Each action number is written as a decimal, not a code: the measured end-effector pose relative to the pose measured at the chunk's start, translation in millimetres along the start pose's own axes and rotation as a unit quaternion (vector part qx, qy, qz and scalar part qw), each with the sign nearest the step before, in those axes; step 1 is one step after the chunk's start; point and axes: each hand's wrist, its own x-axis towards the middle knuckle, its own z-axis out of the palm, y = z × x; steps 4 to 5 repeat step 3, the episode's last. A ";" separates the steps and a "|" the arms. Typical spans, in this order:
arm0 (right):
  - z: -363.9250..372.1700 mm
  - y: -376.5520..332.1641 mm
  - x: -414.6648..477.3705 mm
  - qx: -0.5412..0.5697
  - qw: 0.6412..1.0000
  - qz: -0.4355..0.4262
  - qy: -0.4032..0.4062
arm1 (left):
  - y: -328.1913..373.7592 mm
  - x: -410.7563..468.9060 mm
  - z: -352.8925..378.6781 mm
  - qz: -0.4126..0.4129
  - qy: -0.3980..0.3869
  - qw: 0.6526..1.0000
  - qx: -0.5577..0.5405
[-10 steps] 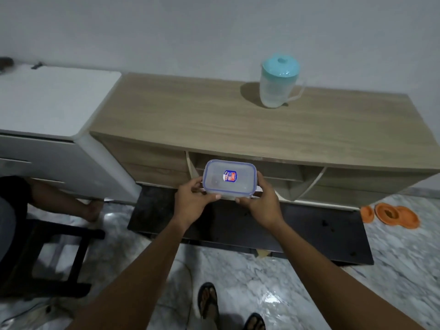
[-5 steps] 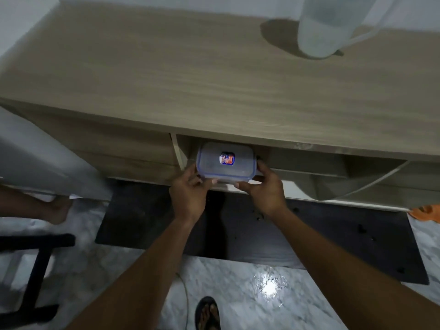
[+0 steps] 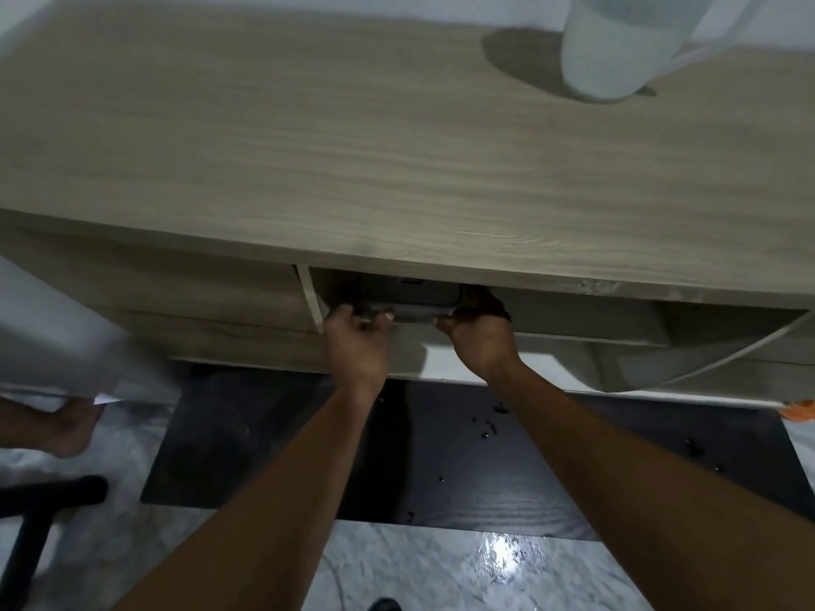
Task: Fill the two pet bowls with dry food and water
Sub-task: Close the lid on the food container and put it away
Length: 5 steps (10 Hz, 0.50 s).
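- The sideboard [image 3: 353, 147] runs across the whole view, and the pitcher [image 3: 617, 50] sits on its top, far back on the right.
- Under the top, just right of an upright divider [image 3: 311, 297], there's an open compartment. The container [image 3: 405, 304] is inside it, mostly tucked beneath the overhang.
- The left hand [image 3: 357, 346] grips the container's left end and the right hand [image 3: 480, 341] its right end, both at the compartment's mouth.
- A mat [image 3: 264, 456] lies on the floor [image 3: 441, 575] right in front of the sideboard, with small bits [image 3: 485, 423] scattered over its right half.
- Another cabinet [image 3: 66, 337] stands just left of the sideboard. Someone's foot [image 3: 66, 429] is on the floor below it, and a chair frame [image 3: 44, 500] is nearer to the camera.
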 end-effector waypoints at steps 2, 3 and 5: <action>-1.8 0.9 -29.7 0.139 0.986 0.095 0.014 | 12.9 -25.7 -12.2 -0.018 -0.030 0.999 0.032; -27.7 -14.6 -83.5 0.166 0.975 0.148 -0.011 | 13.5 -68.1 -45.3 -0.034 -0.039 0.995 0.090; -27.7 -14.6 -83.5 0.166 0.975 0.148 -0.011 | 13.5 -68.1 -45.3 -0.034 -0.039 0.995 0.090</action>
